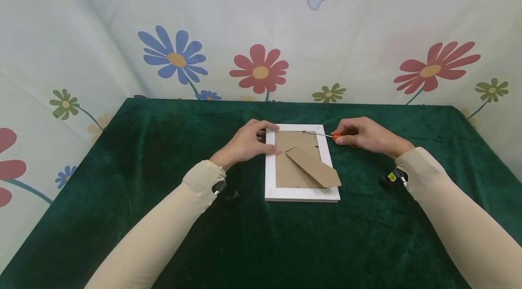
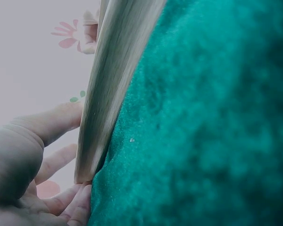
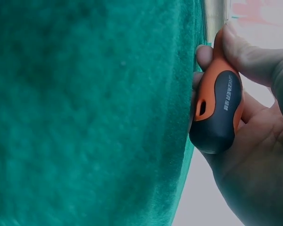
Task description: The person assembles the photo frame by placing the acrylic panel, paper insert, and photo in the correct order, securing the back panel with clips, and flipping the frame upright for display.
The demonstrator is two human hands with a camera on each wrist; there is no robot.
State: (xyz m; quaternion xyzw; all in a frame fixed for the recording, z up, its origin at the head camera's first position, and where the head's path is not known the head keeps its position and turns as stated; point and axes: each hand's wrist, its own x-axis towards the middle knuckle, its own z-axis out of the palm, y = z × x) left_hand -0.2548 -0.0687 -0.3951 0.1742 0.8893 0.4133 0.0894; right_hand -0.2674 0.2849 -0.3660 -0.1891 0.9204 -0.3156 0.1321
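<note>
A white picture frame (image 1: 270,175) lies face down, its brown backing board (image 1: 291,178) showing and a brown easel stand (image 1: 316,166) slanting across it. My left hand (image 1: 246,141) grips the frame's upper left side. Its thumb lies over the edge onto the backing, and its index finger is on the top corner. In the left wrist view, other fingers touch the frame's wooden side (image 2: 108,84) low at the corner. My right hand (image 1: 369,135) holds a screwdriver by its orange and black handle (image 3: 219,99). The thin shaft (image 1: 320,133) reaches left over the frame, its tip near the backing's top edge.
Dark green velvet cloth (image 1: 195,243) covers the table under the frame. Behind it hangs a pale curtain (image 1: 346,44) printed with flowers and a butterfly. Small dark metal tabs (image 1: 316,146) sit along the backing's right edge.
</note>
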